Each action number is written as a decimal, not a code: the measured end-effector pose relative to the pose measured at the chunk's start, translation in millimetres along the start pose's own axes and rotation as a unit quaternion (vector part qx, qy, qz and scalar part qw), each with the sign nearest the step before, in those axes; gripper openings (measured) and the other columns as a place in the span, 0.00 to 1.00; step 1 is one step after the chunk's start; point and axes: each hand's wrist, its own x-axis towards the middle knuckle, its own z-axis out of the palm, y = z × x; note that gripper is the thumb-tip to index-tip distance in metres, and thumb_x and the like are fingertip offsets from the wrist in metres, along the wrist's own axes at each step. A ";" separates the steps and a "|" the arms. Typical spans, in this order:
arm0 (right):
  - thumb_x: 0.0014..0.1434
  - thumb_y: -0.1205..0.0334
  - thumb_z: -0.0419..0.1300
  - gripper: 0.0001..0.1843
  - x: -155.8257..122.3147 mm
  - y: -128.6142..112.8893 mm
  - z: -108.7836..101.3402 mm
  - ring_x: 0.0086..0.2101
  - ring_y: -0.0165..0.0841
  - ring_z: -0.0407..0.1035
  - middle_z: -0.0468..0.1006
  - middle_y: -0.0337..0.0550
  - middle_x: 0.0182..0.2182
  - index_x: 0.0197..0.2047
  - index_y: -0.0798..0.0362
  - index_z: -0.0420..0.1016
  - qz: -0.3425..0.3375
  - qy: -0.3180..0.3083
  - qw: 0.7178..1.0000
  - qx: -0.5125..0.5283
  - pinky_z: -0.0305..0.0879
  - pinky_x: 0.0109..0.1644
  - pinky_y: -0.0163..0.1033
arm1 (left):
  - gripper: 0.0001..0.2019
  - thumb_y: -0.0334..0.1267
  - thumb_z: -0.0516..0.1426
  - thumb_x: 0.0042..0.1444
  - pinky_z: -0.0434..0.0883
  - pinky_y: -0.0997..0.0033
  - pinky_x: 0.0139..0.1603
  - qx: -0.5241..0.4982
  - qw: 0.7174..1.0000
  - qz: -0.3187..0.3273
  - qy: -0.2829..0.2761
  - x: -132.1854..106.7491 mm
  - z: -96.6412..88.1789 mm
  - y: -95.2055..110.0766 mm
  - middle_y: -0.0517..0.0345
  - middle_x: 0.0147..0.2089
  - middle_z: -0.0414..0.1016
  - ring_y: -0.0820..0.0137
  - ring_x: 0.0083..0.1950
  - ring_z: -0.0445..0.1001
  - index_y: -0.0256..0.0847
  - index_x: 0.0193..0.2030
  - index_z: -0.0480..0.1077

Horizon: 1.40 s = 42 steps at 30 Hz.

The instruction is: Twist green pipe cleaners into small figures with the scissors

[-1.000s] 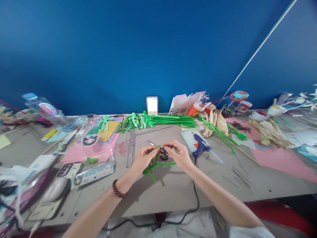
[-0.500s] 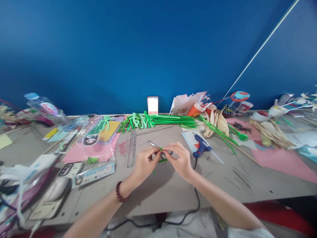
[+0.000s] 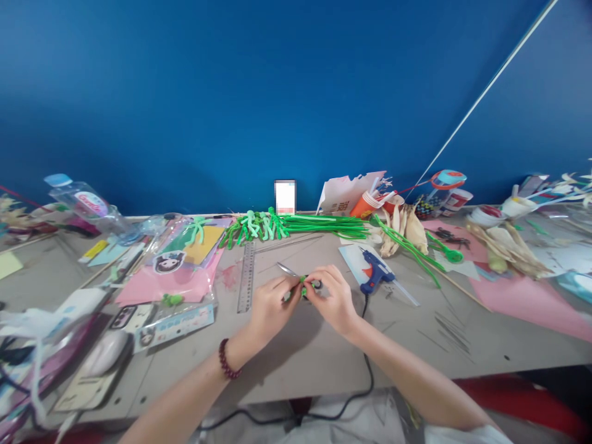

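Observation:
My left hand (image 3: pixel 268 306) and my right hand (image 3: pixel 333 297) meet over the middle of the grey table (image 3: pixel 300 351), fingertips pinched together on a green pipe cleaner piece (image 3: pixel 301 286). Most of the piece is hidden between my fingers. A bead bracelet (image 3: pixel 225 359) sits on my left wrist. Just beyond my fingers lie scissors (image 3: pixel 296 274) with black handles.
A metal ruler (image 3: pixel 246 275) lies left of my hands, a blue glue gun (image 3: pixel 375 271) to the right with its black cord (image 3: pixel 365 376) running off the front edge. A pile of green pipe cleaners (image 3: pixel 296 225) lies behind. Pink paper and packets (image 3: pixel 171 277) crowd the left, dried husks (image 3: pixel 504 250) the right.
The long green stems that hung below my hands a second ago are now drawn up and hidden between my fingers. Both hands have closed in tighter together.

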 end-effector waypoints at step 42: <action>0.57 0.70 0.52 0.07 3.9 9.6 -3.4 0.35 0.35 0.67 0.73 0.44 0.32 0.37 0.51 0.69 -0.001 0.000 0.998 -0.066 0.62 0.40 0.41 | 0.13 0.29 0.51 0.59 0.68 0.65 0.47 0.262 0.946 0.192 -0.018 0.2 -2.1 -13.5 0.51 0.41 0.78 0.67 0.44 0.75 0.39 0.50 0.69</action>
